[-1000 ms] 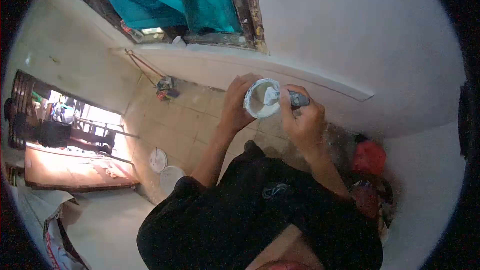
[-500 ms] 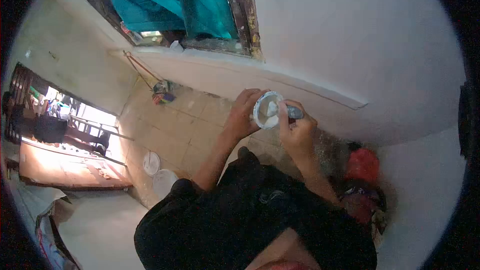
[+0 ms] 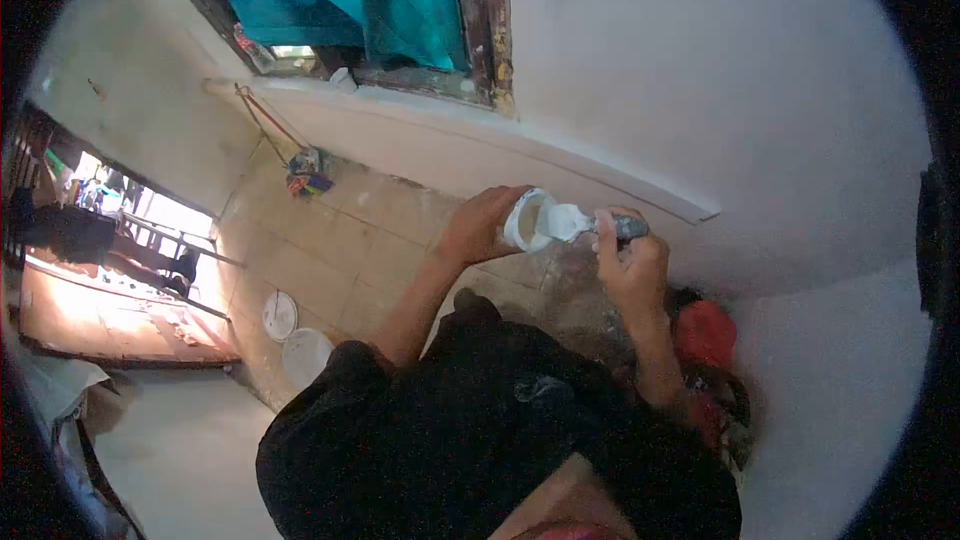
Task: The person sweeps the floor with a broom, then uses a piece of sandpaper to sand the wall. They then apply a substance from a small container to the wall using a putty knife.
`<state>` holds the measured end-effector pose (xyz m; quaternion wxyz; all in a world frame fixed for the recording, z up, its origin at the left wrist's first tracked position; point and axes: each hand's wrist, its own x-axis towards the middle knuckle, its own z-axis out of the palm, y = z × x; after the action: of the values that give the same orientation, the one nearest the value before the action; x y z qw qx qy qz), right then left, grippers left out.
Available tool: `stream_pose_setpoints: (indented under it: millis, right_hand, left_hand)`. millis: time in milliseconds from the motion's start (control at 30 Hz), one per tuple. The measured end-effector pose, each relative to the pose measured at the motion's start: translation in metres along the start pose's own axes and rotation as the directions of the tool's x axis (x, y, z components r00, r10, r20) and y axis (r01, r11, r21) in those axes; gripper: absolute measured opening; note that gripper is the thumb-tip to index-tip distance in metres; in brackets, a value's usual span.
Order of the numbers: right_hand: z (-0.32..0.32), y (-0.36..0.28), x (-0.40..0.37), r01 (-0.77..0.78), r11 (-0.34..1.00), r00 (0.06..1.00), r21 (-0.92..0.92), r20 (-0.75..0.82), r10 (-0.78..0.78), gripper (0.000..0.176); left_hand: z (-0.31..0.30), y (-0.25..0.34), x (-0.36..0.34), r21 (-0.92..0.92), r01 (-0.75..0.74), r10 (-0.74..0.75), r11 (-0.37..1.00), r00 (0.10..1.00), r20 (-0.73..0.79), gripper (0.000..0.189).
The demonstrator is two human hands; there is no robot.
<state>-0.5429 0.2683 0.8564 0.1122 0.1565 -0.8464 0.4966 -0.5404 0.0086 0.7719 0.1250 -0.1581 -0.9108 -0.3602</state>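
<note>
Tilted toward my right, a small white tub (image 3: 524, 220) is gripped around its outside by my left hand (image 3: 484, 224). White paste or paint coats its rim and inside. My right hand (image 3: 634, 265) is closed round the grey handle of a putty knife (image 3: 568, 223), thumb along the grip. Its flat head is covered in white and lies at the tub's mouth. The fingertips of my left hand are hidden behind the tub.
Close in front runs a pale wall (image 3: 700, 70) with a ledge (image 3: 610, 175) under a window with a teal curtain (image 3: 340, 0). A mop (image 3: 308, 172), a white lid (image 3: 280, 315) and a bucket (image 3: 306, 355) are on the tiled floor. A person (image 3: 75, 230) is near the doorway.
My right hand has moved right, drawing the putty knife's white-coated head up from inside the tub to its mouth. The tub has tipped more toward the right. My left hand keeps its hold.
</note>
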Motion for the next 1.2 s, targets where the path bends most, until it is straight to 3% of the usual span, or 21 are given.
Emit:
stream_pose_setpoints:
  millis: [100, 233, 333, 433, 500, 533, 567, 600, 633, 667, 767, 800, 867, 1000, 1067, 1100, 1167, 1200]
  right_hand:
    - [-0.013, 0.000, 0.001, 0.092, 0.995, 0.996, -0.033, 0.022, -0.091, 0.020]
    - [-0.026, -0.014, 0.003, 0.098, 0.989, 0.995, -0.111, 0.037, -0.095, 0.018]
    - [-0.031, -0.011, 0.005, 0.011, 0.996, 1.000, -0.084, 0.030, -0.008, 0.023]
    - [-0.028, -0.007, 0.002, -0.028, 0.998, 1.000, 0.056, -0.004, 0.028, 0.022]
    - [-0.024, -0.001, 0.001, -0.074, 0.964, 0.993, 0.254, -0.074, 0.096, 0.022]
    - [-0.028, -0.003, 0.001, -0.072, 0.991, 0.997, 0.115, -0.016, 0.074, 0.023]
    - [-0.029, 0.007, -0.002, -0.058, 0.994, 0.998, 0.094, 0.007, 0.057, 0.024]
    - [-0.029, 0.016, -0.005, -0.042, 0.996, 0.999, 0.073, 0.030, 0.040, 0.026]
    - [-0.019, 0.042, -0.005, -0.029, 0.984, 0.999, 0.176, 0.036, 0.023, 0.027]
    - [-0.016, 0.050, -0.005, -0.070, 0.982, 0.997, 0.174, 0.045, 0.063, 0.027]
    - [-0.004, 0.041, 0.013, -0.079, 0.911, 0.997, 0.405, 0.039, 0.069, 0.026]
    - [0.000, 0.063, 0.019, -0.122, 0.914, 0.993, 0.387, 0.047, 0.112, 0.025]
    - [0.005, 0.095, 0.024, -0.140, 0.918, 0.990, 0.370, 0.034, 0.137, 0.025]
    - [-0.005, 0.106, 0.024, -0.206, 0.825, 0.972, 0.526, 0.011, 0.235, 0.025]
    - [-0.015, 0.086, 0.030, -0.049, 0.862, 0.993, 0.504, -0.066, 0.095, 0.024]
    - [-0.024, 0.071, 0.030, -0.050, 0.864, 0.993, 0.501, -0.071, 0.099, 0.024]
    - [-0.039, 0.048, 0.029, -0.027, 0.963, 0.994, 0.268, -0.092, 0.053, 0.024]
    - [-0.040, 0.057, 0.030, -0.028, 0.964, 0.994, 0.266, -0.097, 0.055, 0.024]
  left_hand:
    - [-0.004, 0.013, 0.005, 0.019, -0.043, 0.043, 0.999, 0.999, 0.024, 0.084]
    - [-0.002, 0.010, 0.003, 0.022, -0.015, 0.015, 1.000, 1.000, 0.000, 0.083]
    - [-0.001, 0.002, 0.003, 0.009, -0.007, 0.008, 1.000, 1.000, -0.018, 0.084]
    - [-0.002, 0.006, 0.001, 0.013, 0.039, -0.039, 0.999, 0.999, -0.024, 0.086]
    - [0.002, 0.002, -0.001, 0.036, 0.064, -0.063, 0.997, 0.997, -0.033, 0.088]
    - [0.012, -0.008, -0.005, 0.044, 0.061, -0.060, 0.997, 0.997, -0.038, 0.090]
    - [0.015, -0.010, -0.002, 0.057, 0.040, -0.037, 0.998, 0.998, -0.053, 0.092]
    - [0.013, 0.001, -0.003, 0.035, 0.133, -0.134, 0.990, 0.991, 0.020, 0.096]
    - [0.013, 0.007, 0.005, -0.008, 0.182, -0.181, 0.983, 0.982, 0.057, 0.098]
    - [0.027, -0.010, 0.003, -0.143, 0.101, -0.096, 0.985, 0.995, 0.041, 0.097]
    - [0.010, 0.021, 0.019, -0.115, 0.185, -0.177, 0.976, 0.981, 0.079, 0.097]
    - [0.027, -0.004, 0.018, -0.155, 0.045, -0.044, 0.987, 0.999, 0.008, 0.094]
    - [0.034, -0.009, 0.036, -0.239, -0.022, 0.030, 0.971, 0.999, 0.030, 0.090]
    - [0.026, 0.000, 0.036, -0.133, -0.012, 0.017, 0.991, 0.999, 0.034, 0.086]
    - [0.023, 0.003, 0.037, -0.050, 0.066, -0.066, 0.997, 0.998, 0.001, 0.086]
    - [0.022, 0.001, 0.038, -0.054, 0.062, -0.062, 0.997, 0.998, 0.006, 0.086]
    - [0.016, 0.000, 0.042, -0.126, 0.057, -0.063, 0.990, 0.997, -0.045, 0.087]
    - [0.015, 0.000, 0.044, -0.128, 0.052, -0.058, 0.990, 0.997, -0.042, 0.087]
